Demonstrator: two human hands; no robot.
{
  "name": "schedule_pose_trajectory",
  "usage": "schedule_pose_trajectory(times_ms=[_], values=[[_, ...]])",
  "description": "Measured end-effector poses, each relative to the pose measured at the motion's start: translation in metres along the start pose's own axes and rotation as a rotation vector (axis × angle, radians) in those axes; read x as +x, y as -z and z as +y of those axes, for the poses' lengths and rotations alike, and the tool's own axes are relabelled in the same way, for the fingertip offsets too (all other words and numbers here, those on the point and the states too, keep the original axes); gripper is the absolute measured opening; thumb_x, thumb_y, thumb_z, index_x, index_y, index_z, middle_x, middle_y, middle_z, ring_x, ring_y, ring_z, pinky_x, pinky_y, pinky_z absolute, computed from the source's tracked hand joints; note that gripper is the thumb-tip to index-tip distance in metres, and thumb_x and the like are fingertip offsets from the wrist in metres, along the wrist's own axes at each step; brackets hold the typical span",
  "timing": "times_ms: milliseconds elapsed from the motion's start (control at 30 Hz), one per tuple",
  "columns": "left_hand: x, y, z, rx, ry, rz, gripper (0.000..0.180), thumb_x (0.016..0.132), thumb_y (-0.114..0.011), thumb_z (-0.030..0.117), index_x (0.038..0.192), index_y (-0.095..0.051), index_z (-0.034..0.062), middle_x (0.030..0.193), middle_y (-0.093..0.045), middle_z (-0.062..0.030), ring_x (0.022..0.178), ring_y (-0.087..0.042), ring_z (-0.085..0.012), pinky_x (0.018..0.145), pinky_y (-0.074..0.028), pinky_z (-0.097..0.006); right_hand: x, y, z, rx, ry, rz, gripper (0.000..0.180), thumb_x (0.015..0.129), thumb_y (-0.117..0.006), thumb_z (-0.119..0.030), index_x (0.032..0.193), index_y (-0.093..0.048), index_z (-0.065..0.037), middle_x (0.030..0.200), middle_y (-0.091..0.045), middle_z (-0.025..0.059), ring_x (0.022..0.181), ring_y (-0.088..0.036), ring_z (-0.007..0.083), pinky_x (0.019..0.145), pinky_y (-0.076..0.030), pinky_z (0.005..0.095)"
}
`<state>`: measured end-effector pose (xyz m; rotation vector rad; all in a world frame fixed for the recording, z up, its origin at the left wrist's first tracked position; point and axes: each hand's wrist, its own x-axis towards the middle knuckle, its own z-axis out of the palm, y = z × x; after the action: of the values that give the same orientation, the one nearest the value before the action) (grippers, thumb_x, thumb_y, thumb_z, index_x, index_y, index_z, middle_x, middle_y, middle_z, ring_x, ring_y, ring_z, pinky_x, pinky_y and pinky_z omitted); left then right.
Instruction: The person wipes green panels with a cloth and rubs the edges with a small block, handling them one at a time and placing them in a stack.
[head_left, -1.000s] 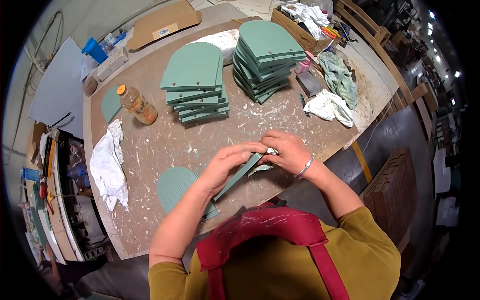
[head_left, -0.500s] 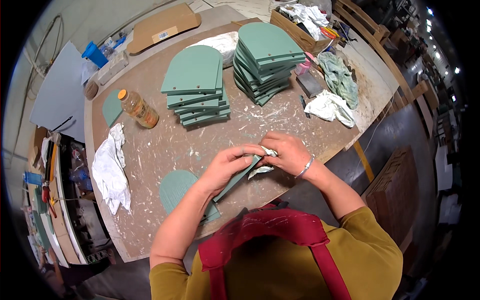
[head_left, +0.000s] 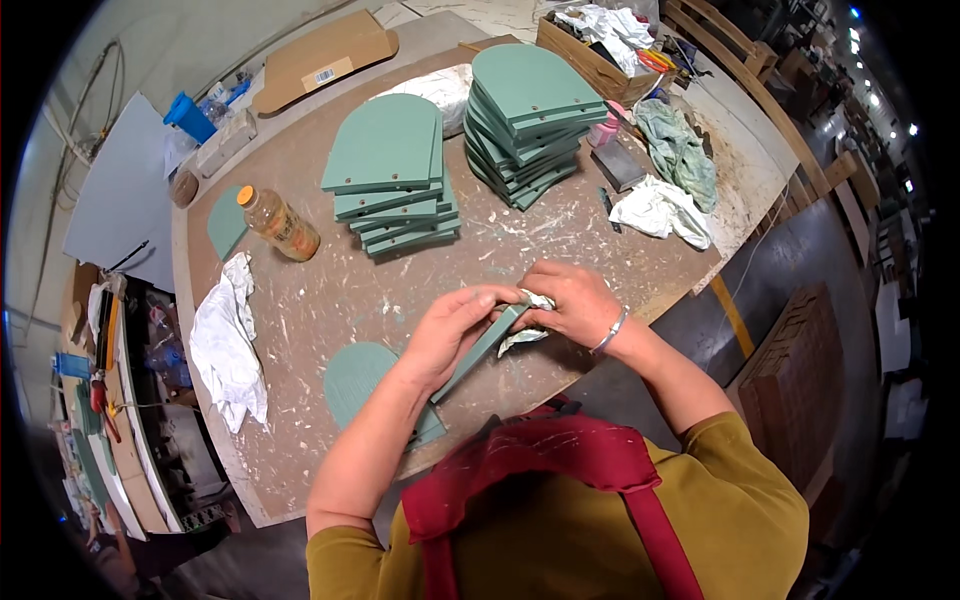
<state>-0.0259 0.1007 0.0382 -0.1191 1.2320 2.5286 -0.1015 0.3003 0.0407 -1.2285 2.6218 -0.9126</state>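
My left hand (head_left: 452, 328) is closed on a green painted board (head_left: 482, 352), tilted on edge so that mostly its narrow side shows. At the board's far corner my right hand (head_left: 575, 308), a bangle on its wrist, pinches a crumpled whitish rag (head_left: 524, 338) against it. The fingertips of both hands nearly meet there. Partly behind my left forearm, a round-topped green board (head_left: 358, 382) lies flat on the worktable (head_left: 320, 310). Beyond my hands rise two stacks of similar boards, the left stack (head_left: 388, 145) and the taller right stack (head_left: 535, 85).
An orange-capped bottle (head_left: 284, 228) and a white cloth (head_left: 228, 345) lie at the left, near another green board (head_left: 227, 222). Toward the right are a white rag (head_left: 660, 210), a greenish rag (head_left: 675, 150) and a dark block (head_left: 618, 166). A cardboard box (head_left: 590, 65) stands behind.
My left fingers have shifted slightly at the board's upper corner, and the thumb has lifted a little. Both hands keep their hold; the stacks stay put.
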Motion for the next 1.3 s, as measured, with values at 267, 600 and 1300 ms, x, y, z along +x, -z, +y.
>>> schedule_pose_trajectory(times_ms=[267, 600, 1300], values=[[0.0, 0.036, -0.003, 0.353, -0.176, 0.334, 0.021, 0.097, -0.056, 0.023, 0.1, -0.056, 0.0021, 0.099, -0.063, -0.0075, 0.095, -0.06, -0.0171, 0.083, -0.046, -0.03, 0.004, -0.004, -0.006, -0.023, -0.01, 0.016, 0.032, 0.081, -0.073, -0.039, 0.093, -0.067, -0.009, 0.088, -0.06, 0.0091, 0.081, -0.062, 0.0335, 0.069, -0.049, 0.0428], [-0.033, 0.015, -0.012, 1.285, -0.208, 0.307, 0.025, 0.089, -0.064, 0.012, 0.112, -0.064, 0.0017, 0.104, -0.068, -0.0187, 0.093, -0.065, -0.0323, 0.083, -0.05, -0.038, 0.026, 0.01, -0.037, 0.219, 0.201, 0.379, 0.032, 0.087, -0.067, -0.021, 0.112, -0.064, -0.003, 0.106, -0.064, 0.016, 0.094, -0.061, 0.0345, 0.082, -0.048, 0.0417], [-0.032, 0.048, -0.035, 0.919, -0.35, 0.498, 0.023, 0.088, -0.065, 0.004, 0.11, -0.065, 0.0007, 0.09, -0.071, -0.0069, 0.083, -0.062, -0.0093, 0.075, -0.05, -0.027, -0.009, -0.024, 0.041, 0.035, 0.074, 0.307, 0.031, 0.084, -0.069, -0.018, 0.112, -0.064, -0.005, 0.114, -0.061, 0.0152, 0.105, -0.058, 0.0353, 0.09, -0.046, 0.0423]])
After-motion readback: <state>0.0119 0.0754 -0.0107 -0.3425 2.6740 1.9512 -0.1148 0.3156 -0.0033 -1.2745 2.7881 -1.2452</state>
